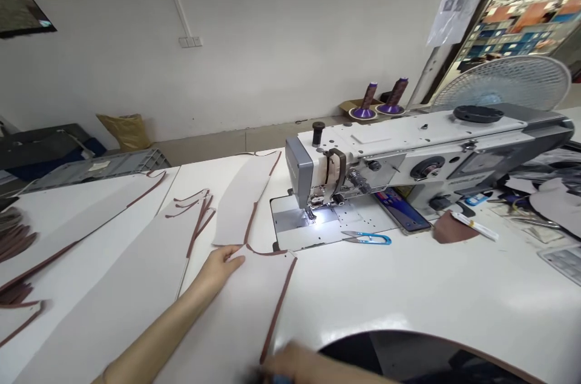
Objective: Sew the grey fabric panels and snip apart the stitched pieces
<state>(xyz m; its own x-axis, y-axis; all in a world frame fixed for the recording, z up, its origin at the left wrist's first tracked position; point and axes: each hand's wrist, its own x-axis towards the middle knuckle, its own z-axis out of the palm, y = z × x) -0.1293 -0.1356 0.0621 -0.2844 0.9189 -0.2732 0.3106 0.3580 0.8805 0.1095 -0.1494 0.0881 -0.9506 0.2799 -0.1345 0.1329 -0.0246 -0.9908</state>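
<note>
My left hand [218, 269] lies at the top corner of a pale grey fabric panel [227, 317], whose edge has brown binding [278, 305], and seems to pinch that corner. My right hand [295, 366] is blurred at the bottom of the view, near the panel's lower end. Its fingers are hidden. Another bound panel [240, 202] lies just beyond my left hand, and a longer one [104, 293] lies to the left on the white work table [399, 305].
An industrial sewing machine [408, 154] stands at the right of the table, its needle area lit. In front are blue-handled thread snips [367, 238] and a phone [403, 211]. Fabric scraps [556, 202] lie further right. Thread cones [370, 99] and a fan [502, 84] stand behind.
</note>
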